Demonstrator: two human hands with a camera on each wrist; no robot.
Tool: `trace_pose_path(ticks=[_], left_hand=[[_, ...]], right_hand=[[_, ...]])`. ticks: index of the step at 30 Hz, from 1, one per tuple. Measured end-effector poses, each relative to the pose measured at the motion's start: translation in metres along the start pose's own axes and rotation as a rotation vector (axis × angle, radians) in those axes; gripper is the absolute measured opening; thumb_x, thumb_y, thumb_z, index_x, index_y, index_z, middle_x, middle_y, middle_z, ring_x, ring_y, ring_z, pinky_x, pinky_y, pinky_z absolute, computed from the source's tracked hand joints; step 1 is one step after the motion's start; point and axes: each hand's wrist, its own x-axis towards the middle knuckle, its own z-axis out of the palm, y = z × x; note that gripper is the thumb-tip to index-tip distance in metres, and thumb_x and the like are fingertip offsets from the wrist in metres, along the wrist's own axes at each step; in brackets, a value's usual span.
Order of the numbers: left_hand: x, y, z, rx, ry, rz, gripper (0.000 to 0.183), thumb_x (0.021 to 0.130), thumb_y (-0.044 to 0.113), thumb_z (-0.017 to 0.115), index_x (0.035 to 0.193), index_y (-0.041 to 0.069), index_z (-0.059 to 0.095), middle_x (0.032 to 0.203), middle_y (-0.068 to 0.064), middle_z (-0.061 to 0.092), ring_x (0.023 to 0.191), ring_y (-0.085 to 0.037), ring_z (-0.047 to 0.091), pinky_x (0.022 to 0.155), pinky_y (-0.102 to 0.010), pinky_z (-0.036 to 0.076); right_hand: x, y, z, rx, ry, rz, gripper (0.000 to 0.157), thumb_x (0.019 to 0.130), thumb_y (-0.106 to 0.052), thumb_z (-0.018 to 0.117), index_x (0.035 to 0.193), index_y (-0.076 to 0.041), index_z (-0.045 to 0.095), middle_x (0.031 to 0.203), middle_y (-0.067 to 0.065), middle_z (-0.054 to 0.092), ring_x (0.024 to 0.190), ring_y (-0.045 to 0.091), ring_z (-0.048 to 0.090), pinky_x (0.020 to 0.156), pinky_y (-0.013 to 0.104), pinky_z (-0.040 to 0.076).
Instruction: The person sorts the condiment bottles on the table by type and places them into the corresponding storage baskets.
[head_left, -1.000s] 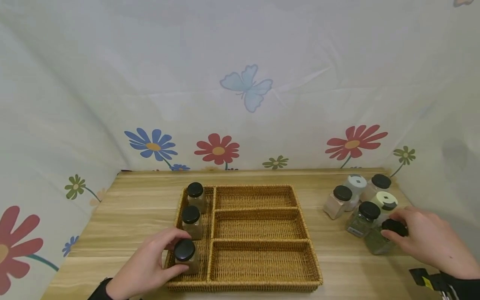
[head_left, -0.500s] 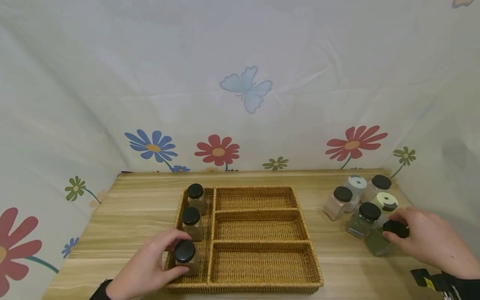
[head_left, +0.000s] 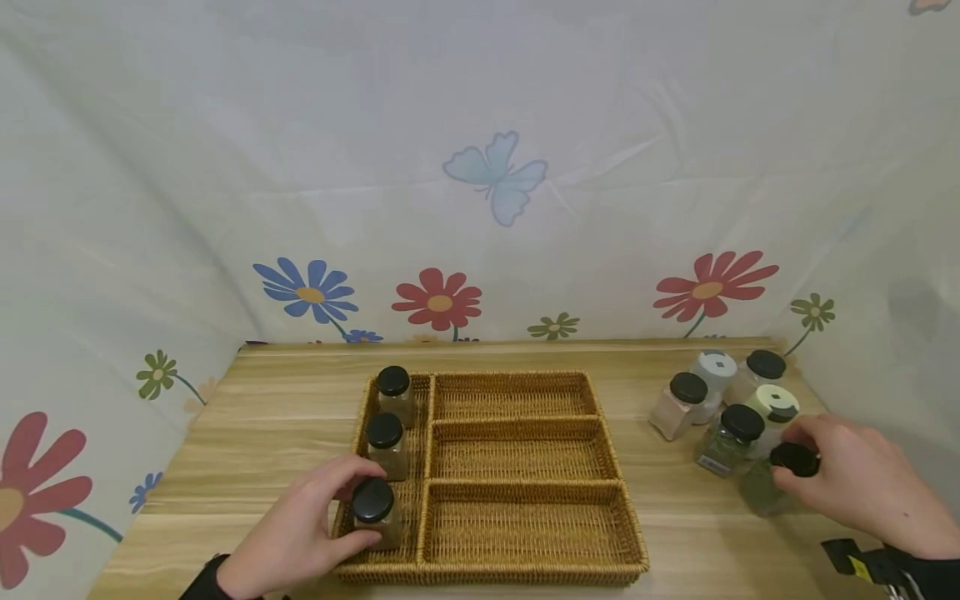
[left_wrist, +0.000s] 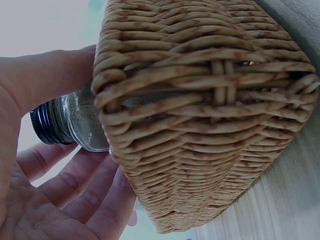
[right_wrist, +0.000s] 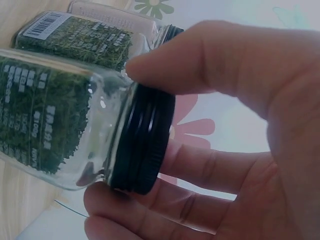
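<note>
My left hand point(head_left: 300, 527) curls round a glass spice jar point(head_left: 382, 527) with a black lid, standing at the near end of the wicker tray's long left compartment. The left wrist view shows thumb and fingers either side of this jar point(left_wrist: 85, 120), partly hidden behind the tray's woven wall point(left_wrist: 200, 100). At the right, my right hand point(head_left: 858, 479) pinches the black lid of a jar of green dried herbs point(head_left: 761, 492). In the right wrist view, thumb and fingers lie on opposite sides of that lid point(right_wrist: 142, 140), and a second herb jar point(right_wrist: 82, 42) stands close by.
Two more black-lidded jars point(head_left: 387, 450) stand farther back in the left compartment. The wicker tray point(head_left: 525, 573) has three other compartments to the right. Beside the right hand cluster several jars, some black-lidded point(head_left: 675, 408), others with pale lids point(head_left: 776, 402). A patterned cloth point(head_left: 495, 275) hangs behind the table.
The herb jar in my right hand has shifted slightly right and toward me, away from the neighbouring herb jar. My left hand keeps its hold on its jar in the tray.
</note>
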Motion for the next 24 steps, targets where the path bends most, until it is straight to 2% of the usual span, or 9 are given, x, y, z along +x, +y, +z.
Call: trace_pose_path(ticks=[11,17,24], left_hand=[[0.000,0.000,0.001,0.021,0.020,0.017,0.061,0.079,0.027,0.089,0.128,0.038,0.054,0.111,0.020,0.060,0.090,0.000,0.062,0.076,-0.024,0.055],[0.000,0.002,0.001,0.028,0.040,0.043,0.060,0.080,0.030,0.089,0.128,0.038,0.054,0.111,0.019,0.060,0.089,-0.001,0.061,0.074,-0.024,0.055],[0.001,0.004,0.001,0.001,0.058,0.072,0.061,0.080,0.023,0.089,0.129,0.036,0.055,0.115,0.016,0.061,0.092,-0.003,0.062,0.075,-0.027,0.056]], right_hand=[[-0.008,-0.009,-0.012,-0.004,0.020,-0.040,0.041,0.068,-0.027,0.089,0.092,0.000,0.069,0.079,0.004,0.062,0.065,0.019,0.054,0.055,0.040,0.046],[-0.016,-0.020,-0.019,0.011,0.058,-0.077,0.045,0.065,-0.028,0.092,0.095,-0.003,0.070,0.082,0.003,0.064,0.063,0.014,0.056,0.052,0.034,0.046],[-0.026,-0.035,-0.022,0.028,0.129,-0.139,0.045,0.062,-0.028,0.094,0.097,-0.010,0.071,0.083,-0.003,0.063,0.063,0.007,0.051,0.051,0.028,0.042]])
